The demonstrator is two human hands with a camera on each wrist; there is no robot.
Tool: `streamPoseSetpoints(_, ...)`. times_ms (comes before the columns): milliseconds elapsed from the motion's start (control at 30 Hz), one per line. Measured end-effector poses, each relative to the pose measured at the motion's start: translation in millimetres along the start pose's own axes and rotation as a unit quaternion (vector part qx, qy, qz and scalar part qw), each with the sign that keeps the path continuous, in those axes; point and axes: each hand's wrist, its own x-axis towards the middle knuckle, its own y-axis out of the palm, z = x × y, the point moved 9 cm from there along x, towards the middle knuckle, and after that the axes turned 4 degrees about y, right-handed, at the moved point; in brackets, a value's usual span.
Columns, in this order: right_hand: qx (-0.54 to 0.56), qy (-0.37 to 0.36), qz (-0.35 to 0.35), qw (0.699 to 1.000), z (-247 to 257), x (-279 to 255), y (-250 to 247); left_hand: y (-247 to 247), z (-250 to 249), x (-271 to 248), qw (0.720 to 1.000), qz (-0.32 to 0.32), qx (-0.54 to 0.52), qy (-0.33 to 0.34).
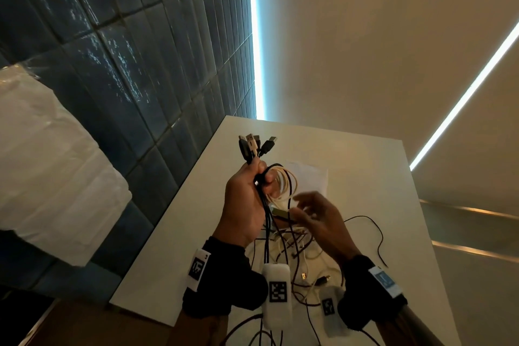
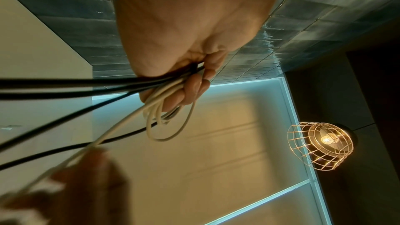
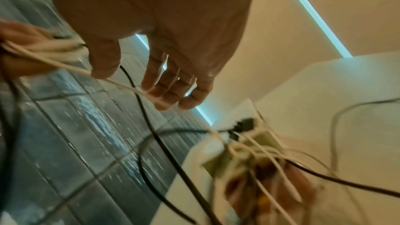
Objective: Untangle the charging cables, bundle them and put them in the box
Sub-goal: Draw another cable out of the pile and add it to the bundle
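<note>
My left hand [image 1: 247, 194] is raised over the table and grips a bunch of black and white cables; their USB plugs [image 1: 257, 144] stick up out of the fist. White cable loops [image 1: 286, 184] hang beside its fingers [image 2: 194, 85]. A white cable [image 3: 121, 83] runs taut from that bunch under the thumb and across the straight fingertips of my right hand [image 1: 313, 212], which is blurred. More tangled cables [image 1: 297, 244] lie on the table under both hands. I cannot make out the box for certain.
The white table [image 1: 379, 177] stands against a dark tiled wall [image 1: 140, 64]. A pale flat sheet or lid [image 1: 309, 174] lies behind the hands. A white plastic-wrapped bulk [image 1: 50, 163] sits to the left. A single black cable [image 1: 379, 236] trails to the right.
</note>
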Motion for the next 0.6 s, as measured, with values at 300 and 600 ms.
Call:
streamPoseSetpoints(300, 0.140, -0.075, 0.000, 0.987, 61, 5, -9, 2, 15, 0, 0.998, 0.034, 0.012, -0.056)
streamPoseSetpoints(600, 0.120, -0.069, -0.094, 0.986, 53, 17, -24, 11, 35, -4, 0.993, 0.066, 0.013, -0.093)
